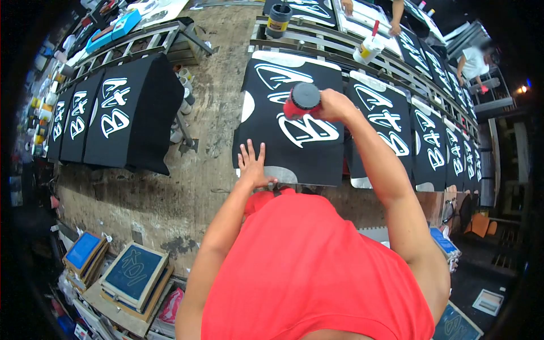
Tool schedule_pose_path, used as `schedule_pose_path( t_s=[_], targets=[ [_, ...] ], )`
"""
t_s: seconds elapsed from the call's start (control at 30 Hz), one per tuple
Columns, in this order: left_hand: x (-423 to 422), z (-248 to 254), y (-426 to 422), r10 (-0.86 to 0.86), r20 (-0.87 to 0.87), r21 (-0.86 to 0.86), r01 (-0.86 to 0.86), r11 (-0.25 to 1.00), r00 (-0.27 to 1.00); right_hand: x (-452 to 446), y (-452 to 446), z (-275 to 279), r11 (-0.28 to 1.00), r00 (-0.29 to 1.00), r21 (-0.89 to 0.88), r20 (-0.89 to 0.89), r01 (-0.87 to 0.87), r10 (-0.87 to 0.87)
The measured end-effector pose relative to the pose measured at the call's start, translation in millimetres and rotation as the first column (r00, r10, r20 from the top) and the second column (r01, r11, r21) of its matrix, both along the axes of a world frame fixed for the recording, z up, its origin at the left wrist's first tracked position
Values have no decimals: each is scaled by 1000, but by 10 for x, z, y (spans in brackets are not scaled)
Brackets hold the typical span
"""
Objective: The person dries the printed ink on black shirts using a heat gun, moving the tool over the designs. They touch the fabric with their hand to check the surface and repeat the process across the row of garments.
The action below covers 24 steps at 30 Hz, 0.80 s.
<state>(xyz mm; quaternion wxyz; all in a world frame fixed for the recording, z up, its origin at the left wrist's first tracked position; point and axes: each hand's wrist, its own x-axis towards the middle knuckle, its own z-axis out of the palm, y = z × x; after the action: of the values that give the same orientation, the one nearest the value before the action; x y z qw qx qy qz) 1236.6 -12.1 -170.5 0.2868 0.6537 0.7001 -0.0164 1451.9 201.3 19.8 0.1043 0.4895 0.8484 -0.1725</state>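
Note:
My right hand (333,106) is wrapped round a red heat gun (297,109) with a black ribbed round end facing up. It is held above a black fabric panel (311,161) printed with large white letters, and hides part of the lettering. At the panel's lower left, my left hand (252,167) lies flat with its fingers spread and holds nothing. Pale rounded patches of the board (279,173) show past the fabric's edges. Close on the right lies another printed black panel (381,116).
More printed panels (429,147) run along the right, and others (110,116) hang over a rack at left. Two tubs, one dark (278,21) and one white (368,50), stand on the far rail. Framed screens (134,272) lie lower left. Another person's hands (395,28) work at the top.

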Motion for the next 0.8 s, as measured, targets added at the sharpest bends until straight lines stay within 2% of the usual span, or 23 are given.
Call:
schedule_pose_path(
  t_s=[0.07, 0.13, 0.2, 0.23, 0.27, 0.33, 0.37, 0.4, 0.47, 0.5, 0.53, 0.6, 0.67, 0.73, 0.8],
  targets=[
    [-9, 4, -8, -38, -7, 49, 38, 998, 999, 141, -75, 154, 994, 1000, -106, -3, 2, -2],
    [5, -1, 14, -79, -15, 97, 80, 992, 997, 311, -96, 77, 993, 999, -116, -44, -18, 13],
    [61, -19, 92, -143, -64, 94, 149, 984, 988, 446, -139, 18, 997, 998, -20, -3, 68, -68],
    [90, 61, 133, -177, -87, 82, 184, 979, 980, 493, -168, -21, 997, 992, 30, -102, 72, -68],
    [125, 60, 187, -180, -89, 83, 187, 979, 980, 571, -157, -20, 997, 992, 31, -104, 75, -71],
    [210, 64, 316, -46, 74, 77, 40, 996, 996, 702, -225, 93, 988, 984, -54, -95, 147, -152],
    [232, 379, 419, -98, 40, 25, 98, 995, 994, 683, -313, 255, 963, 966, -131, -69, 237, -248],
    [240, 327, 553, -109, 39, 26, 108, 994, 993, 777, -310, 144, 960, 964, -130, -70, 247, -258],
    [297, 180, 779, -115, 244, 145, 81, 986, 963, 970, -345, -96, 982, 953, 76, -266, 172, -146],
    [375, 139, 854, -154, 174, 212, 116, 970, 973, 1039, -388, -124, 974, 951, 114, -264, 194, -159],
    [435, 35, 904, -160, 174, 213, 121, 970, 972, 1072, -422, -64, 973, 950, 115, -264, 200, -165],
    [524, -212, 1001, -268, -51, 516, 255, 818, 962, 1154, -460, 38, 950, 949, -56, -47, 308, -311],
    [567, -234, 1061, -301, -80, 499, 299, 814, 950, 1289, -516, -37, 941, 941, -72, -57, 330, -334],
    [586, -275, 1075, -315, -109, 487, 327, 810, 943, 1423, -605, -91, 954, 944, 103, -204, 282, -258],
    [597, -323, 1087, -324, -124, 453, 344, 823, 938, 1545, -617, -97, 958, 947, 81, -195, 274, -254]
  ],
)
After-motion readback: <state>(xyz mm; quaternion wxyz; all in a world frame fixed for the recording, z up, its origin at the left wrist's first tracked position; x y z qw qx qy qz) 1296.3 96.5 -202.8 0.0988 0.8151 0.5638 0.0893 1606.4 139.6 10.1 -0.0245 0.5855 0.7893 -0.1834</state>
